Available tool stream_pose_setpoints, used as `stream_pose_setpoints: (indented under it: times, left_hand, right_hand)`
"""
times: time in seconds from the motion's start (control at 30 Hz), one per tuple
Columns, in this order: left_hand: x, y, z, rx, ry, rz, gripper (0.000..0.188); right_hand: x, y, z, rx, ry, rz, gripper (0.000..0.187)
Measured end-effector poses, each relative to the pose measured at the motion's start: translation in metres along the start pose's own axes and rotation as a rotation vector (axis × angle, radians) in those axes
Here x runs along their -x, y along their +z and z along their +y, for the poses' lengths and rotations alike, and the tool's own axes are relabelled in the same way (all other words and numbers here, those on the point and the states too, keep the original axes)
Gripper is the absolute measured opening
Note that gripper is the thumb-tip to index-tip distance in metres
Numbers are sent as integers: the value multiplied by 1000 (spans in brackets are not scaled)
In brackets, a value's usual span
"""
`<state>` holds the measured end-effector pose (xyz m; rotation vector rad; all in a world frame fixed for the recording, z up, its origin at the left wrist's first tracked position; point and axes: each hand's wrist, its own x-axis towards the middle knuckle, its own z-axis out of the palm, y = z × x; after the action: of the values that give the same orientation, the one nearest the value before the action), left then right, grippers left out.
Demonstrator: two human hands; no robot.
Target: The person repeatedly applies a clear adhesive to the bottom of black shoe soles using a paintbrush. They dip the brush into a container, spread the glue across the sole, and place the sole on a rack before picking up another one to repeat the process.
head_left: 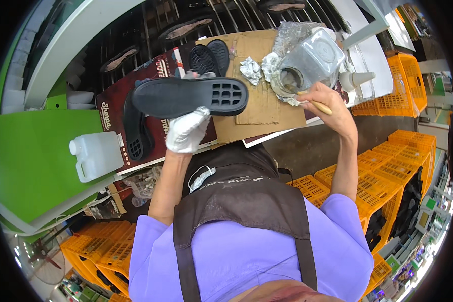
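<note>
My left hand (187, 132), in a white glove, grips a black shoe sole (178, 96) by its near edge. The sole is held level above the work surface, its grid-like hollow heel toward the right. In my bare right hand (328, 104) is a brush (321, 107) with a wooden handle. Its tip is inside the open mouth of a clear plastic jar (323, 54) lying tilted, so the bristles are hidden. Crumpled foil and plastic wrap (273, 65) surround the jar's mouth. Another black sole (136, 132) rests partly beneath the held one, on the left.
Two more soles (210, 56) lie on cardboard (256, 113). A white squeeze bottle (356, 79) sits right of the jar; a white jug (96, 156) stands left. Beyond is a rack of metal rollers (191, 15) carrying shoe parts. Orange crates (382, 168) are stacked at right.
</note>
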<state>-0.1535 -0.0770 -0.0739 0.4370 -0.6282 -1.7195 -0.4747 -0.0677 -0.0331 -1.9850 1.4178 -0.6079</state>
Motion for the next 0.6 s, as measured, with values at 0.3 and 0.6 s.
stream_pose_setpoints:
  times: [0.3, 0.6]
  left_hand:
    - [-22, -8, -26, -149, -37, -209, 46]
    - [-37, 27, -39, -865, 131, -60, 42]
  right_hand:
    - [18, -3, 6, -552, 312, 297, 14]
    - [9, 51, -38, -722, -103, 778, 26]
